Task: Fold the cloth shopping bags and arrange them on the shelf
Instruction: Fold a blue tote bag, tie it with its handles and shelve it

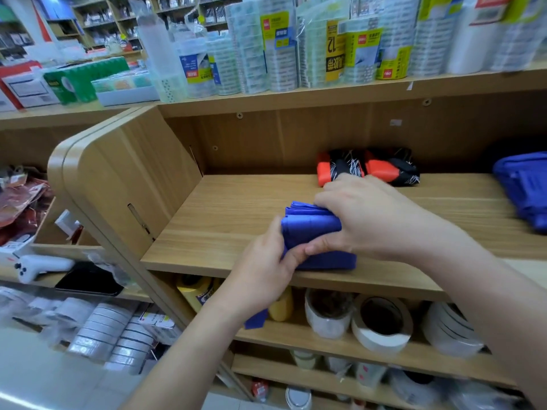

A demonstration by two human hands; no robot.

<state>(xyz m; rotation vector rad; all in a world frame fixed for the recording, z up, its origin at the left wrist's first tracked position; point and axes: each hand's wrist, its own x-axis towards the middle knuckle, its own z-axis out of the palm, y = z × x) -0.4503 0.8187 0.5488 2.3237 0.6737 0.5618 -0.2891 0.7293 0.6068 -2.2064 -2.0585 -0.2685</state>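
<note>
A blue cloth bag (pixel 310 226), folded into a thick bundle, rests on the wooden shelf (pixel 225 220) near its front edge. My right hand (pixel 364 217) grips the bundle from above and from the right. My left hand (pixel 263 270) pinches its lower left corner, and a blue strip hangs below that wrist. Two folded red-and-black bags (pixel 370 167) lie side by side at the back of the shelf. Another blue bag (pixel 524 187), loosely piled, sits at the shelf's right end.
The shelf's rounded side panel (pixel 118 184) stands on the left. Packs of tape rolls (pixel 281 45) fill the shelf above. Masking tape rolls (pixel 381 324) and yellow bottles sit on the shelf below. A white handheld device (pixel 38 267) and a dark phone lie lower left.
</note>
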